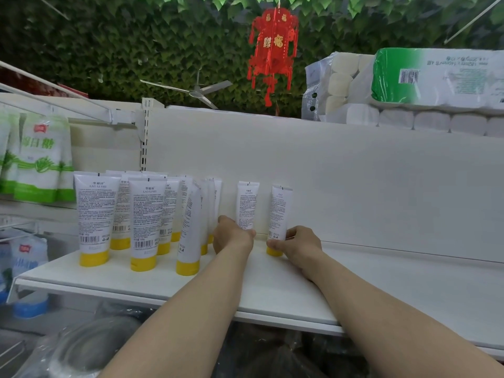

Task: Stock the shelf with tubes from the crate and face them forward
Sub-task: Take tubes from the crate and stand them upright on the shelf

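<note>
On the shelf (272,290) before you, a cluster of tubes (147,214) stands at the left. Right of it, near the back panel (354,173), stand the left tube (246,203) and the right tube (280,211), apart; your left hand (233,236) holds the first's base, your right hand (300,245) the second's. Toilet roll packs (409,85) sit above the panel at right; bags (41,159) hang left of the shelf

Two arms show: the left arm (174,323) and the right arm (395,323). Both are bare from the bottom edge up to the wrists. The left hand (231,237) and the right hand (301,245) are bare too. The nails are too small to make out.
</note>
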